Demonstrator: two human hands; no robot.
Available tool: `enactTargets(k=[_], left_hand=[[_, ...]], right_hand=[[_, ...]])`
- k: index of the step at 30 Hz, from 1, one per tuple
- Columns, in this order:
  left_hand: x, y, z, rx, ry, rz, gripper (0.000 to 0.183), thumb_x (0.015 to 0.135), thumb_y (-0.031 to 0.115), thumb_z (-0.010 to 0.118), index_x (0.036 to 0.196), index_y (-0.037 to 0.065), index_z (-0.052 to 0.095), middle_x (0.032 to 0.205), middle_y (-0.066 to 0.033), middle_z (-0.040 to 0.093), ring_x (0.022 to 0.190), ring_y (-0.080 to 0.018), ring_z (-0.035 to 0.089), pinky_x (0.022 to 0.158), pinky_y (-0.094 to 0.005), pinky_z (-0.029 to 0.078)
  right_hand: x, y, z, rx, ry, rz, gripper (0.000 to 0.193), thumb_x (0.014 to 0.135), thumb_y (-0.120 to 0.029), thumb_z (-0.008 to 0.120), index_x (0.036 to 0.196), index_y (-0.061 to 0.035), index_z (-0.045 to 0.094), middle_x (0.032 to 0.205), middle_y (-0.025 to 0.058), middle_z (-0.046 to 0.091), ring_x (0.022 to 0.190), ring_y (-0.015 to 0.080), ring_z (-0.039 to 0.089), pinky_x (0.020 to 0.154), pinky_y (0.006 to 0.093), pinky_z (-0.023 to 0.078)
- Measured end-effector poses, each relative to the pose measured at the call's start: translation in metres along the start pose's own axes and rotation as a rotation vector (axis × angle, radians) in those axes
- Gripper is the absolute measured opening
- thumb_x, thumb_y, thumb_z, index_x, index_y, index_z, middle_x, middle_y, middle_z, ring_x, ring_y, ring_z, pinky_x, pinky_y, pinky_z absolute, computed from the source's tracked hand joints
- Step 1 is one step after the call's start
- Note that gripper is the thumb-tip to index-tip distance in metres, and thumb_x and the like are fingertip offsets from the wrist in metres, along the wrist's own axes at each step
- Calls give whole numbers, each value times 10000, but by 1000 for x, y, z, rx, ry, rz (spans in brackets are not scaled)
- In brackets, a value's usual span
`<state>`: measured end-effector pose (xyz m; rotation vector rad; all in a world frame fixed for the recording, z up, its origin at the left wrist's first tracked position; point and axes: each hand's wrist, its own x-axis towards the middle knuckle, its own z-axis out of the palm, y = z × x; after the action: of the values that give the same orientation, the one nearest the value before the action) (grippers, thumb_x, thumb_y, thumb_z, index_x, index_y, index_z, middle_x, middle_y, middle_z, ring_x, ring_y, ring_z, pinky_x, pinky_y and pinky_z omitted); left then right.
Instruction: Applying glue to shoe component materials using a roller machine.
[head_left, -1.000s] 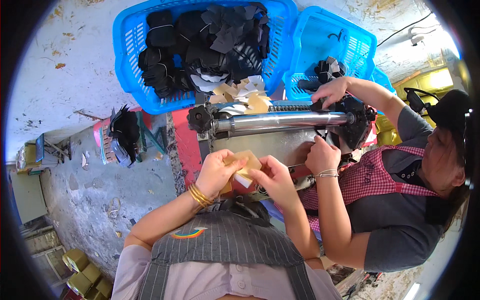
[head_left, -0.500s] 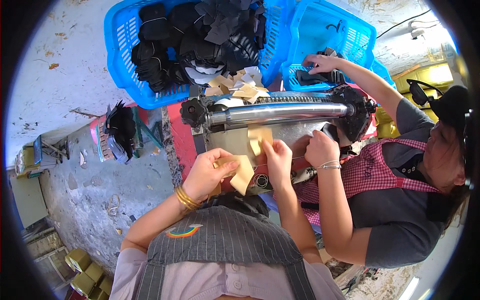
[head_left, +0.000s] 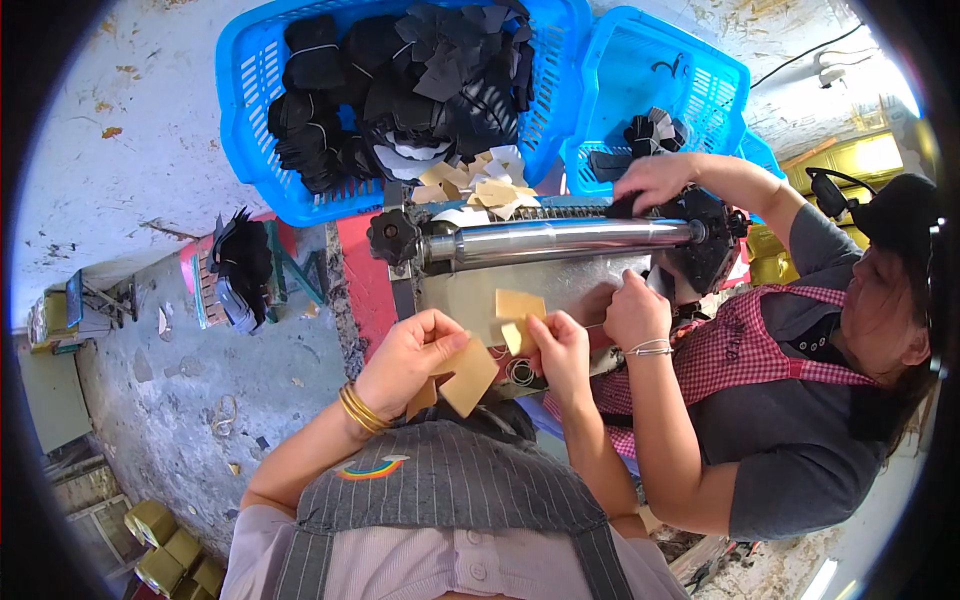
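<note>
My left hand, with gold bangles at its wrist, pinches several tan flat pieces between thumb and fingers. To its right, my right hand grips a smaller folded or overlapping tan piece. Another tan piece shows just beyond those fingertips; whether it is held or lies on the metal plate, I cannot tell. Both hands are at the near edge of a machine with a shiny steel roller. More tan pieces are heaped behind the roller.
A blue basket of black pieces stands behind the machine; a second blue basket holds fewer. At right, a co-worker's hand holds a black piece over the roller; their other hand is beside mine. A black knob sticks out left.
My left hand and its tan pieces have shifted slightly right and down. My right hand has moved slightly down. The co-worker's far hand has come from the basket to the roller with a black piece.
</note>
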<state>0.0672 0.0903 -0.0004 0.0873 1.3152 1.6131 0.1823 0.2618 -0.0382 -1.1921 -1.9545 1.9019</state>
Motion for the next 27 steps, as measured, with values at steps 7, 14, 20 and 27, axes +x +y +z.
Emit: enactTargets(k=[7, 14, 20, 27], left_hand=[[17, -9, 5, 90, 55, 162, 115, 824, 89, 633, 868, 8, 564, 812, -55, 611, 707, -81, 576, 657, -225, 482], [8, -2, 3, -150, -164, -33, 272, 831, 58, 607, 1086, 29, 517, 988, -45, 582, 840, -75, 545, 758, -194, 441], [-9, -2, -7, -269, -212, -139, 266, 832, 77, 611, 1075, 26, 516, 1047, -75, 576, 975, -127, 549, 868, -250, 443], [-17, -5, 4, -226, -172, -172, 199, 786, 27, 658, 934, 25, 527, 903, -74, 604, 834, -140, 606, 763, -238, 490]], right_hand=[[10, -36, 18, 216, -200, 65, 213, 875, -197, 566, 816, 8, 566, 631, 15, 564, 494, 61, 514, 408, 196, 381], [-26, -27, 7, 100, -216, -70, 184, 882, -139, 563, 738, -31, 527, 599, -28, 500, 479, 10, 412, 408, 176, 309], [-12, -15, 2, 251, -89, 101, 212, 889, -184, 553, 747, -27, 546, 570, -31, 487, 444, 8, 390, 376, 166, 260], [32, -29, 15, 189, -31, 77, 241, 876, -204, 560, 752, 2, 538, 602, 31, 557, 492, 87, 521, 452, 202, 414]])
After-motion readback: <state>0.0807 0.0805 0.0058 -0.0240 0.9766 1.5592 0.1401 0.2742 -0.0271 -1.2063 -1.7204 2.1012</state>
